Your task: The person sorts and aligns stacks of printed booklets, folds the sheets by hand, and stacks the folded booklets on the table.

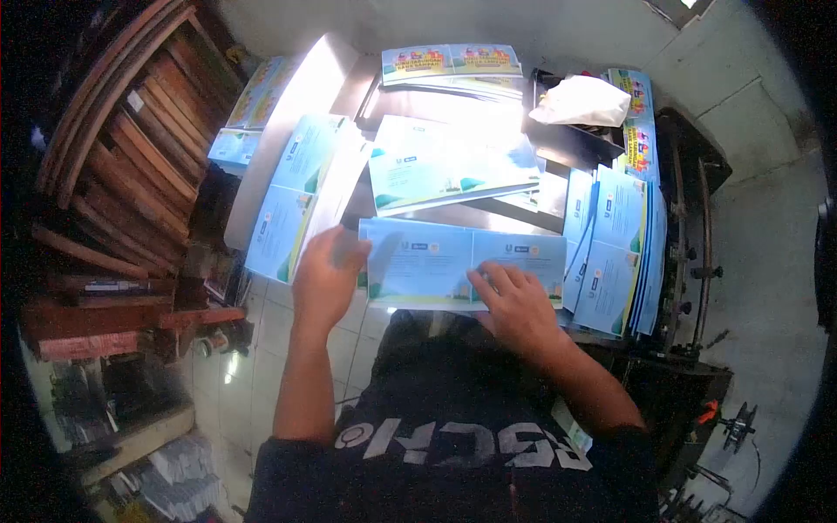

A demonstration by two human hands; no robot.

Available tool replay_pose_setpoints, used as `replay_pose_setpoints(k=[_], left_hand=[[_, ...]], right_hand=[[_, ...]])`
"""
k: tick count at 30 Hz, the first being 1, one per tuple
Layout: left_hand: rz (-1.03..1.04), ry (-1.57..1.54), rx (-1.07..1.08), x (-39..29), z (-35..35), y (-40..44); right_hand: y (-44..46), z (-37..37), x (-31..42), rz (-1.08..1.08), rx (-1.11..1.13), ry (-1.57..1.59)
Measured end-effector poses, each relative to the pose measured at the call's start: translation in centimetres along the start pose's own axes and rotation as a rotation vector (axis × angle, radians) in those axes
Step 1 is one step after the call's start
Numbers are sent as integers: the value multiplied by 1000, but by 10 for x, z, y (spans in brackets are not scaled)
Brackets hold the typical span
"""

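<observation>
A light blue printed sheet [427,275] with two panels of small text and logos lies crosswise in front of me. My right hand [523,305] grips its lower edge, with fingers bent over the top face and the thumb mostly hidden beneath. At the sheet's left end is my left hand [330,270], its thumb against that edge and its other fingers curled, partly hidden. Just left of this hand leans a stack of similar sheets [292,196]. Beyond the held sheet sits another pile of printed sheets [436,166], slightly fanned and washed out by glare.
More sheet stacks [610,253] stand at the right. Colourful printed sheets [452,61] lie at the back, near a black box [571,131] with white crumpled material [582,102] on it. A wooden rack [131,148] is at the left, metal rods [703,253] at the right.
</observation>
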State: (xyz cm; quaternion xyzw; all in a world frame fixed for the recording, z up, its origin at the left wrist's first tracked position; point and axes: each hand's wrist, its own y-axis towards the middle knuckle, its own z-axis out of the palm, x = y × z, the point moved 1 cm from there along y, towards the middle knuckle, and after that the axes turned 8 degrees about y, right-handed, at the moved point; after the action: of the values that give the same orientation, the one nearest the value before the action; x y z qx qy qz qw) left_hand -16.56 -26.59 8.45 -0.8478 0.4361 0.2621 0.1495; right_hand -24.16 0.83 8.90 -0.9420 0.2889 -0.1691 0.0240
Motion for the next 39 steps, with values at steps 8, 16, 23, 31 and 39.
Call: replay_pose_setpoints(k=[8,16,23,31,39], left_hand=[[842,-106,-175,-30,18,-95],[834,295,56,-54,101,-86],[822,333,47,-52,106,-87],[809,338,72,-57,105,-87],[811,345,84,-55,101,-84]], right_hand=[[7,-15,-7,-104,37,85],[92,-122,-36,-6,56,-37],[141,-105,-83,-33,79,157],[152,-92,-102,-124,52,219],[102,-130,-47,14,155,86]])
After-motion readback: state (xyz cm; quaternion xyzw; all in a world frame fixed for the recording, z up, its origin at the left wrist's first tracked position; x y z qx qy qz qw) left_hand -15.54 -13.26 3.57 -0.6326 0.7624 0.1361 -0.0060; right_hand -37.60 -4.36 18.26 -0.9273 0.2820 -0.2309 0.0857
